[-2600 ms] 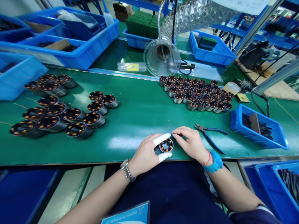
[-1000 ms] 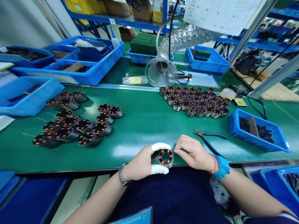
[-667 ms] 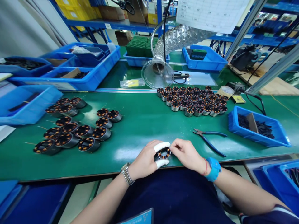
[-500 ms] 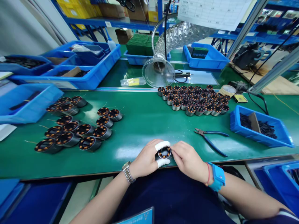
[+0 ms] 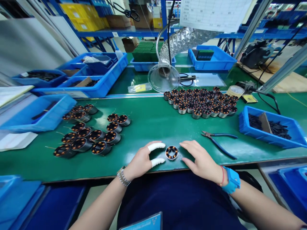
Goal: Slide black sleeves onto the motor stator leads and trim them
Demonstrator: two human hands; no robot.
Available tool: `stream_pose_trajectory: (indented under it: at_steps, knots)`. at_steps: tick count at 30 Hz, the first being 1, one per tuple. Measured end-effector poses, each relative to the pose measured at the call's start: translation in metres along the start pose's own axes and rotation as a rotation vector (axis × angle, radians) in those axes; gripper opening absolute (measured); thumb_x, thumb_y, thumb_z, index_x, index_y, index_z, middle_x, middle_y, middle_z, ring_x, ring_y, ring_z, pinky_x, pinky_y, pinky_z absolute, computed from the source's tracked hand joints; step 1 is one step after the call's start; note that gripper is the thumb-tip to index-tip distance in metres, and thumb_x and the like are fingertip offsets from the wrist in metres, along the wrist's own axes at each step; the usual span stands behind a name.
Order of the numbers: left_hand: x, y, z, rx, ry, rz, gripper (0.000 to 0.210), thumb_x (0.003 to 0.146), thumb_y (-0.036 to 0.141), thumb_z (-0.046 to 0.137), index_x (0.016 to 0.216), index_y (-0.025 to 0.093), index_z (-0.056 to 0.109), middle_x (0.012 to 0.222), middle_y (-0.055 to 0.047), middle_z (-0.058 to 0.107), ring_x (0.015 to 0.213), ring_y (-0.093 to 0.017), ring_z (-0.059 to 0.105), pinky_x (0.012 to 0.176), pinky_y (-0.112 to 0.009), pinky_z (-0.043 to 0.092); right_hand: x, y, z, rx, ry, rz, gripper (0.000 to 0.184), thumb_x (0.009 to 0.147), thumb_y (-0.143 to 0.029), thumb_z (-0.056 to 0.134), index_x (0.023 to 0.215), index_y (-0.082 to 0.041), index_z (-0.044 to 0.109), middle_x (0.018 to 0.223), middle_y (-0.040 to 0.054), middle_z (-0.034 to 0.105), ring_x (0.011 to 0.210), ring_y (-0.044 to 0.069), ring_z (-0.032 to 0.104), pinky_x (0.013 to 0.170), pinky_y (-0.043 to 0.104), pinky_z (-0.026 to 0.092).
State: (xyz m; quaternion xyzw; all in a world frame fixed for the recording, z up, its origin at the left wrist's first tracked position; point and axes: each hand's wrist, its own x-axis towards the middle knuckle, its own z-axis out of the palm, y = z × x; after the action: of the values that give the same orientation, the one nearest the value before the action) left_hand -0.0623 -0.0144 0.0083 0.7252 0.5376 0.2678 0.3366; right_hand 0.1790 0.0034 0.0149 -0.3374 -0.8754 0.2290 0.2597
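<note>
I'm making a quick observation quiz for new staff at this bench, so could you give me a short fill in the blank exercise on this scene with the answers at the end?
1. The finger covers on the left hand are ____ in colour.
2. The nearest wound ring sits ____ the left hand and the right hand.
3. The pliers have ____ handles.
4. The metal wristband is on the person's ____ wrist.

Missing words: white; between; blue; left.
</note>
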Motion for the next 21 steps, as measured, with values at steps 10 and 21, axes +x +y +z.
stream_pose_trajectory:
  at_steps: [10,21]
  knots:
    - [0.012,0.014,0.006,-0.276,0.08,-0.024,0.01,0.073,0.026,0.063,0.07,0.017,0.065,0.081,-0.004,0.065,0.076,-0.016,0.06,0.074,-0.03,0.048,0.032,0.004,0.013,0.208,-0.132,-0.048,0.041,0.072,-0.028,0.064,0.109,-0.016,0.052,0.095,0.0074,0.058,0.09,0.018,0.048,0.081,0.034,0.043]
    - [0.015,0.025,-0.017,-0.49,0.315,-0.359,0.024,0.063,0.025,0.071,0.083,0.015,0.066,0.068,-0.002,0.065,0.057,-0.012,0.056,0.058,-0.025,0.048,0.013,-0.007,0.032,-0.037,0.118,0.138,0.036,0.072,-0.041,0.063,0.093,-0.014,0.051,0.089,0.0098,0.054,0.086,0.021,0.045,0.073,0.037,0.041]
